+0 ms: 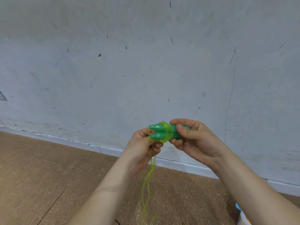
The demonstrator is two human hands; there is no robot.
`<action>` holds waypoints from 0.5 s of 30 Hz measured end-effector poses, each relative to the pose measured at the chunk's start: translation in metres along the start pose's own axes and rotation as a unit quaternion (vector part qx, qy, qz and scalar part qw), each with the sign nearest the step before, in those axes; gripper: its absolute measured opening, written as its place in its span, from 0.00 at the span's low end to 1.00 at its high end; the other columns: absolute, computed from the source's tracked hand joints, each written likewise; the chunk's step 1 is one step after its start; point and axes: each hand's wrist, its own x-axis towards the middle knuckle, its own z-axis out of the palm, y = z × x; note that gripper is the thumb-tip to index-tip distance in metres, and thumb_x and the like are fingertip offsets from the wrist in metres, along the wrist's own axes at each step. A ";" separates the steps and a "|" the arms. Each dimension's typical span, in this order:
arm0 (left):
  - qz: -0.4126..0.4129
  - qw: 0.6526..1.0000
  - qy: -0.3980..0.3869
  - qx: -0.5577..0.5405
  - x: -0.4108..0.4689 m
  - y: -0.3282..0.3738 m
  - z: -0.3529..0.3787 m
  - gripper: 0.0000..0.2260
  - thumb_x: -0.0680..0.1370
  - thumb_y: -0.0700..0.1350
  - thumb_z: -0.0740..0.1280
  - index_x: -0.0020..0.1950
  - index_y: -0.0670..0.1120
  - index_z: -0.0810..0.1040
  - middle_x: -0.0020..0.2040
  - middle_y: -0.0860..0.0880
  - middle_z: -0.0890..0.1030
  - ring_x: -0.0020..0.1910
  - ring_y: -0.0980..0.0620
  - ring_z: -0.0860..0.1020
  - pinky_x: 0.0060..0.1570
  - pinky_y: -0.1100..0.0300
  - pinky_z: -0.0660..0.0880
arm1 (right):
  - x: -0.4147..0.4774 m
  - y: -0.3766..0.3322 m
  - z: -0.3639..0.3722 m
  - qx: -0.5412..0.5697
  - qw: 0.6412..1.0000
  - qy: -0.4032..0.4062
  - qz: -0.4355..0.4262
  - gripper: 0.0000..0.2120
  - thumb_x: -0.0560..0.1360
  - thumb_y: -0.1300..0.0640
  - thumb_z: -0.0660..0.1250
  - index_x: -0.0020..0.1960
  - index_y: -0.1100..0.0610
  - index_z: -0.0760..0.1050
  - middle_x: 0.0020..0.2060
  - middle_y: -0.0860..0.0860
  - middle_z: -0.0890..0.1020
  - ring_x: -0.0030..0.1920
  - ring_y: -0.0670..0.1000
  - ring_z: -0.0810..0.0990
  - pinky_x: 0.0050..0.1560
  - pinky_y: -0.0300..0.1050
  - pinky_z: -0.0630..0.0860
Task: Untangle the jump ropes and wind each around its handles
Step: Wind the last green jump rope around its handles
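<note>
Two green jump-rope handles (159, 131) lie side by side, pointed tips to the left, held up in front of the wall. My right hand (193, 138) grips their right ends, thumb on top. Several turns of yellow-green rope (167, 132) wrap the handles near the tips. My left hand (144, 143) pinches the rope just below and left of the tips. Two loose strands of the rope (146, 185) hang down from that hand toward the floor, their ends blurred at the bottom edge.
A scuffed grey-white wall (146, 62) fills the upper view, with a white skirting board (186, 166) running down to the right. Brown speckled floor (48, 168) lies below. A white, blue and orange object (242, 215) shows at the bottom right corner.
</note>
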 end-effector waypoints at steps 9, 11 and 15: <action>0.152 0.949 0.110 0.252 -0.001 -0.019 0.021 0.03 0.79 0.45 0.65 0.48 0.49 0.77 0.30 0.52 0.76 0.27 0.53 0.68 0.28 0.64 0.65 | 0.003 0.009 0.016 0.130 0.971 0.199 -0.039 0.10 0.75 0.66 0.66 0.56 0.67 0.77 0.44 0.61 0.81 0.36 0.55 0.78 0.33 0.38 0.78; 0.278 0.781 0.108 0.549 0.000 -0.028 0.018 0.05 0.78 0.46 0.67 0.52 0.50 0.79 0.33 0.53 0.76 0.30 0.53 0.73 0.30 0.61 0.65 | 0.005 0.009 0.012 0.120 0.957 0.257 -0.062 0.10 0.75 0.67 0.67 0.56 0.67 0.77 0.45 0.60 0.82 0.38 0.54 0.80 0.35 0.40 0.79; 0.312 0.510 0.060 0.799 -0.005 -0.028 0.028 0.15 0.57 0.42 0.80 0.33 0.48 0.75 0.24 0.52 0.69 0.20 0.50 0.68 0.24 0.62 0.53 | 0.008 0.014 0.007 -0.110 0.921 0.352 -0.129 0.04 0.73 0.65 0.71 0.46 0.59 0.82 0.45 0.57 0.81 0.39 0.53 0.80 0.38 0.41 0.80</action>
